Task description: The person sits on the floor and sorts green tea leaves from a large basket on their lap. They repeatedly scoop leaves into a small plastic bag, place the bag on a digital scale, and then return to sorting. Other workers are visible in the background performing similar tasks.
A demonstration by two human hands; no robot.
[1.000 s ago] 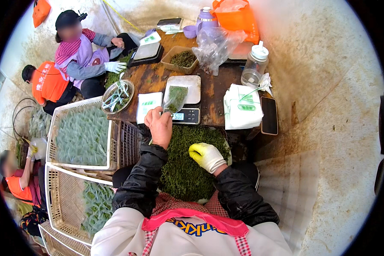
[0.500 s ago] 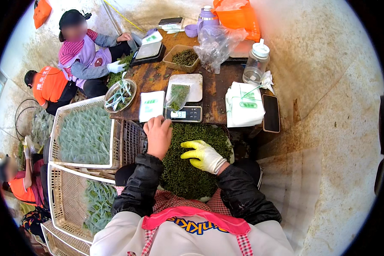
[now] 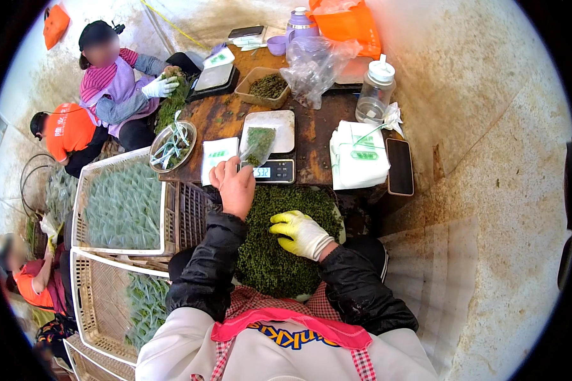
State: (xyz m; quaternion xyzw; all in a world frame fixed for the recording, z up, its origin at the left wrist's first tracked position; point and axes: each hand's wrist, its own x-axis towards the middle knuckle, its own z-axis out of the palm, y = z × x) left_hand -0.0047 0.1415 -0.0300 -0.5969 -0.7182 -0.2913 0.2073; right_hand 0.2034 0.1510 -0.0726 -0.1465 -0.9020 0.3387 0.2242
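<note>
Dozens of bags (image 3: 122, 206) lie at your left, so a good share of the filling looks done: they cover the upper crate (image 3: 170, 223), while in the lower crate (image 3: 98, 301) more lie only in the right part, beside visible weave. One clear bag (image 3: 258, 141), with greenery inside, rests on the scale (image 3: 286, 122) at the near side of the worktop (image 3: 219, 117), its narrower end towards you. The display is lit, so the weighing seems under way; no tie shows on it.

Your bare left hand (image 3: 233, 187) has its fingers bent at that near end, touching or just beside it; whether you are pinching the film, I cannot tell. Your gloved right hand (image 3: 302, 235) is half-curled over the loose greens (image 3: 279, 270); whether it holds any, I cannot tell.

Plenty appears left: that broad heap before you, plus a white stack (image 3: 360, 155) right of the scale, probably unused packaging.
</note>
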